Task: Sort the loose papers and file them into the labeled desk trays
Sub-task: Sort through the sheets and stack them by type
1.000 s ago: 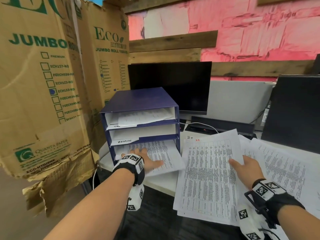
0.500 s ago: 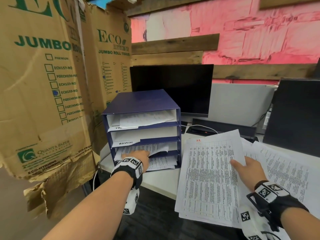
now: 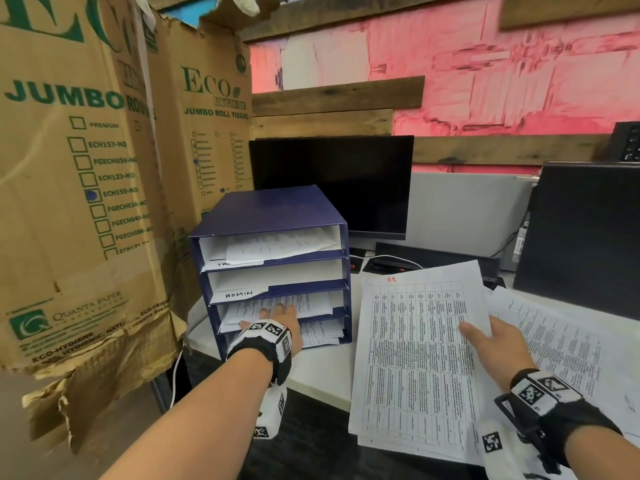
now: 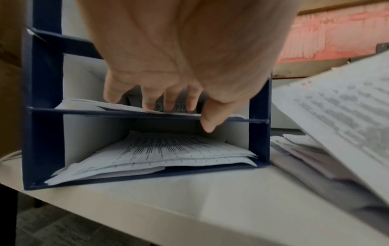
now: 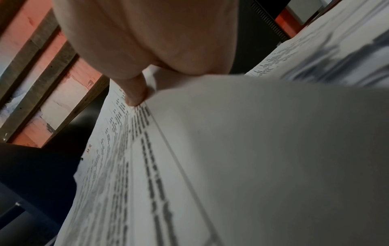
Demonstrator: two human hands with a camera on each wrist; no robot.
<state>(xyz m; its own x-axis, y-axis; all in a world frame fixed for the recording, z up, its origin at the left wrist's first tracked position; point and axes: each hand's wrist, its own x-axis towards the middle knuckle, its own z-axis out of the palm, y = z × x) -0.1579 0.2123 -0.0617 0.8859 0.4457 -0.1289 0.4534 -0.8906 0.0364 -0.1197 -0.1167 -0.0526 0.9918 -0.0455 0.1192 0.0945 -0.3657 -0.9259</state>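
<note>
I am reaching my left hand (image 3: 277,323) into the blue tray unit (image 3: 273,209) standing on the white bench (image 3: 325,368), into the third slot down, the one just under the slot labeled ADMIN (image 3: 239,294). In the left wrist view my fingers (image 4: 151,98) are lying fairly straight on top of the printed sheet (image 3: 311,303) in that slot, pressing it flat, while my thumb (image 4: 210,123) is hanging over the front edge of the shelf; this grip is not closing around anything. The slot below is holding a small pile of papers (image 4: 168,153), and the top slot is holding sheets (image 3: 277,244) as well.

My right hand (image 3: 491,344) is gripping a stack of loose papers (image 3: 415,358) by its right edge, the thumb (image 5: 134,93) lying on the top page and the other fingers hidden under the stack, which is lifting toward me at an angle, just beside the tray unit. The top page is carrying a printed table and the red letters HR (image 3: 391,279) near its upper edge. More loose sheets (image 3: 561,341) are spreading over the bench to the right of my hand.

A dark monitor (image 3: 332,181) is standing behind the trays, and brown cardboard boxes (image 3: 79,168) printed JUMBO are rising to their left.
</note>
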